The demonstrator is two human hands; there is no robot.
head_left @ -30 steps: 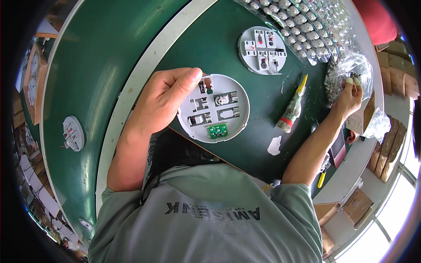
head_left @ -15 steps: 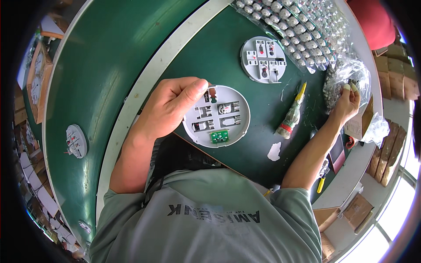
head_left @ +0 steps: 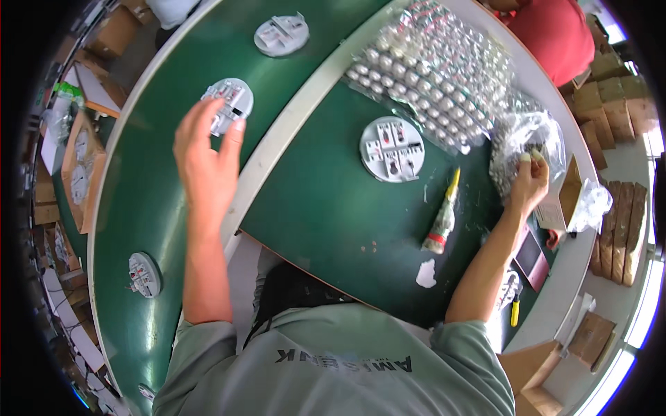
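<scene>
My left hand [head_left: 207, 151] reaches over the green belt on the left, thumb and fingers apart. Just beyond its fingertips is a round grey-white plastic disc [head_left: 240, 98] with small parts on it; the fingers cover part of it, and contact is unclear. A clear plastic bag [head_left: 550, 132] of small grey pieces lies at the right, where my right hand [head_left: 530, 182] pinches with its fingertips. What sits in that pinch is too small to make out. Another round disc [head_left: 392, 149], fitted with red and black parts, rests on the green table between the hands.
More discs sit on the belt, at the far end [head_left: 281, 36] and near left [head_left: 144, 275]. A pale rail [head_left: 305, 114] divides belt and table. Sheets of silvery domed parts [head_left: 423, 76], a yellow-tipped cone-shaped pouch [head_left: 442, 218], a white scrap [head_left: 426, 273] and a cardboard box [head_left: 560, 201] surround the workspace.
My left hand has let go of the disc with the green circuit board and moved left over the belt. My right hand stays at the bag. The whole view has shifted.
</scene>
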